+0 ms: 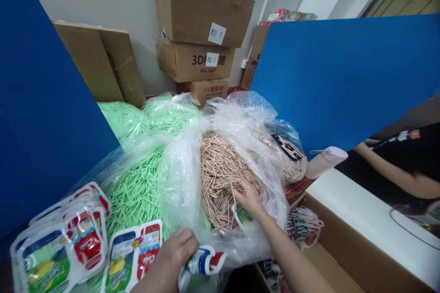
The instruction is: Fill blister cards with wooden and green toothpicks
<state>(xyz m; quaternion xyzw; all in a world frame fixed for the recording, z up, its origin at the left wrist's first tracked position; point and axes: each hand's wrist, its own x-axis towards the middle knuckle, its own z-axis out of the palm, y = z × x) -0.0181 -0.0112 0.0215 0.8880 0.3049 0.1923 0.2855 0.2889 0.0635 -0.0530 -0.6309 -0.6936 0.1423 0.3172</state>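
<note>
My right hand [249,198] reaches into a clear plastic bag [227,119] of thin brown sticks [220,169], its fingers pinched together at the sticks. Beneath that wrist, part of a green printed pouch [244,216] shows among them. At the bag's front edge, my left hand [180,247] is closed on a blue, white and red printed pouch [206,260], partly hidden by the fingers. Another pouch [118,256], marked Cola on its red half, lies just left of this hand. Farther left is a stack of similar pouches [57,252]. Green sticks [137,192] fill the neighbouring bag.
Cardboard boxes [206,13] are stacked against the wall. Blue panels [343,73] stand on both sides. A phone [287,147] rests on a bag beside a pale pink cylinder [326,161]. An open carton [343,238] with filled packs stands lower right, near another person's arm [395,171].
</note>
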